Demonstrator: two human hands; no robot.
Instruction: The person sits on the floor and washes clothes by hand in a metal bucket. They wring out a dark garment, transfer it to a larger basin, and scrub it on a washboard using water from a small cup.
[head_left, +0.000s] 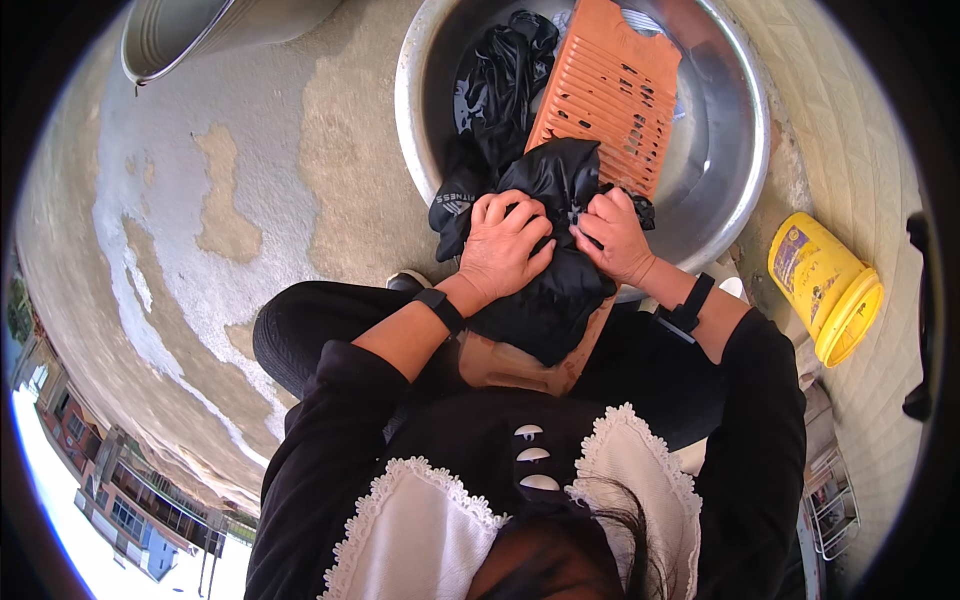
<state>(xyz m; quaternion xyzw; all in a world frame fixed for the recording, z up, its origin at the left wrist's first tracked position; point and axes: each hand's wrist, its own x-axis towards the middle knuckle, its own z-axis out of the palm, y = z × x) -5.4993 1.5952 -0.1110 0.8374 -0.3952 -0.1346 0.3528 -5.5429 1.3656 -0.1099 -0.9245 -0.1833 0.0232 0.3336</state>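
Observation:
A wet black garment (545,312) lies bunched over the lower part of an orange ribbed washboard (610,95), which leans in a wide metal basin (752,130). My left hand (502,243) presses on the garment with its fingers bent into the cloth. Beside it, my right hand (613,237) grips a fold of the same garment, its fingers curled tight. One part of the garment, with pale print, hangs at the basin's near left rim. More dark wet cloth (500,80) lies in the basin, left of the washboard.
A yellow bucket (820,285) lies tilted on its side at the right, by the pale wall (850,130). At the upper left stands a large metal tub (200,35). Wet patches mark the concrete floor (240,150). My knees flank the washboard's near end.

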